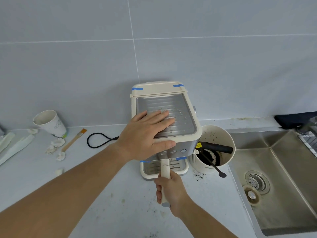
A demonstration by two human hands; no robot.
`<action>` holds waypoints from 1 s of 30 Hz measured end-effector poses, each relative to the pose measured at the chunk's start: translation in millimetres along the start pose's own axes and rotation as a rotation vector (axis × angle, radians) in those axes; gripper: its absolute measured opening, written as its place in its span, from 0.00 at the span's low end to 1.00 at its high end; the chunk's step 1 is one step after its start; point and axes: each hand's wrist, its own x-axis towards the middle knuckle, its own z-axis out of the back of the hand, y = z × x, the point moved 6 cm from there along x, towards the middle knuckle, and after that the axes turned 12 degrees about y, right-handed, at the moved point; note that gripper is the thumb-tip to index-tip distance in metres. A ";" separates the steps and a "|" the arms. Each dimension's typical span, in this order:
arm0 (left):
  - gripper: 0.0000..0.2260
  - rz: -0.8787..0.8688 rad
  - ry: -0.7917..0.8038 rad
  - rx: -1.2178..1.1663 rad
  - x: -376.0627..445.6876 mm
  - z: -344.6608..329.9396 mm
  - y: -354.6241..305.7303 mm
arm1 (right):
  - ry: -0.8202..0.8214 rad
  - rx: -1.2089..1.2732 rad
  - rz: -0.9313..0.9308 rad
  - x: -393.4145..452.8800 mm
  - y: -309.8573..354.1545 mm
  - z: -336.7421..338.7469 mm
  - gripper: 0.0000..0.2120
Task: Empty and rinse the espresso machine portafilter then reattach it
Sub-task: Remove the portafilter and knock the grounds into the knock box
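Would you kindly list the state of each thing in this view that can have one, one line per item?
espresso machine: upright, steadied from above.
left hand: flat on the machine's top, gripping nothing.
right hand: closed around the portafilter handle.
portafilter: handle pointing toward the person, head hidden under the machine.
knock bin: open, dark grounds inside.
paper cup: tilted, leaning against the wall.
sink: drain unplugged, stopper lying beside it.

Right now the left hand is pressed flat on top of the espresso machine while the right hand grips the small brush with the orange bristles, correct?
Not quite. The left hand is flat on top of the espresso machine, but the right hand grips the portafilter handle at the machine's front. The brush lies untouched on the counter to the left, as the head view shows.
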 end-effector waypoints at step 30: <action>0.31 0.010 -0.037 -0.065 -1.0 5.1 -1.5 | 0.013 0.224 0.135 50.1 -5.3 -78.4 0.19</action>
